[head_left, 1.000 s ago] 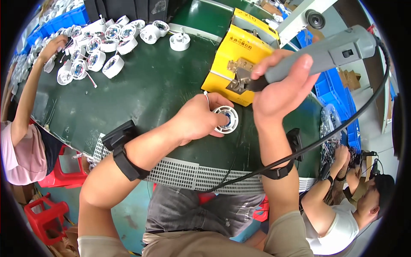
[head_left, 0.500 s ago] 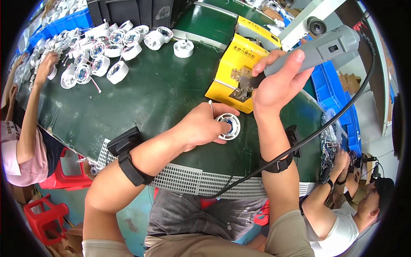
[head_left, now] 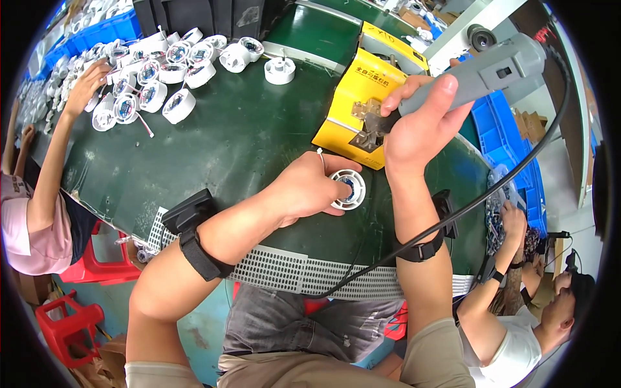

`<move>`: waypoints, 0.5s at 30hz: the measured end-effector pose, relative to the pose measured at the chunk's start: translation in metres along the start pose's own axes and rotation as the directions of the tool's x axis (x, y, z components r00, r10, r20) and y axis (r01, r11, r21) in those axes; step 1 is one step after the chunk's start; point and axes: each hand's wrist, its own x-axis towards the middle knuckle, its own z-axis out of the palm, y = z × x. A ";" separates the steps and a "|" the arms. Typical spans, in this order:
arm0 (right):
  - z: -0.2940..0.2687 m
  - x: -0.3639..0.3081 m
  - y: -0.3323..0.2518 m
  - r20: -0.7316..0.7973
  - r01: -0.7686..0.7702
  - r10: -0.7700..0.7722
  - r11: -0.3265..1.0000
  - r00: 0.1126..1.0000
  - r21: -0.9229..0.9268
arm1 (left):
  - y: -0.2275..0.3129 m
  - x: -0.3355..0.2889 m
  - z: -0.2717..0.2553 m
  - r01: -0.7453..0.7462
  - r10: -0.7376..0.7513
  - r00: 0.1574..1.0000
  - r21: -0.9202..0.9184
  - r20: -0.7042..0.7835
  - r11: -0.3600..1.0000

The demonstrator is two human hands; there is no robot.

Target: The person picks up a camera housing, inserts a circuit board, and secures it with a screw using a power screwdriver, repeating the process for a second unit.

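My left hand (head_left: 305, 189) is closed around a white round plastic housing (head_left: 361, 194), its thumb reaching into the ring. Inside the housing part of a blue circuit board shows, and a thin white lead with a small plug stands up by the fingers. In my right hand (head_left: 419, 137) is a grey electric screwdriver (head_left: 498, 70) with a black cable. Its black nose points left at the metal front of a yellow screw feeder (head_left: 343, 103); the bit's exact contact there cannot be made out.
Several white housings (head_left: 178, 107) with circuit boards lie at the far left, and one more housing (head_left: 279, 71) stands alone. A black bin (head_left: 200, 22) is behind them. Blue trays (head_left: 495, 126) line the right side. The cable (head_left: 479, 205) crosses my right forearm. Co-workers sit at both sides.
My hands hold nearly the same place and grip. A co-worker's hand at the left has moved right toward the housings. At the right, another person's hand has shifted up over a bag of small parts.
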 end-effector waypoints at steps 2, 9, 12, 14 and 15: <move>-0.002 -0.001 0.000 0.040 -0.023 0.024 1.000 0.999 -0.005 | 0.001 -0.001 0.001 0.013 -0.013 1.000 0.001 -0.011 1.000; -0.012 -0.032 -0.026 0.018 -0.169 0.168 0.980 0.986 0.109 | 0.002 -0.002 0.001 0.009 -0.010 1.000 -0.033 -0.016 0.999; -0.015 -0.045 -0.037 0.049 -0.182 0.177 0.974 0.983 0.131 | 0.002 -0.002 0.000 0.016 -0.017 1.000 -0.034 -0.018 0.999; -0.018 -0.051 -0.039 0.069 -0.195 0.189 0.976 0.980 0.098 | -0.003 0.000 -0.001 -0.021 0.019 0.999 -0.075 -0.029 0.997; -0.019 -0.053 -0.040 0.087 -0.201 0.192 0.974 0.978 0.104 | -0.003 0.000 -0.001 -0.023 0.021 0.999 -0.068 -0.026 0.997</move>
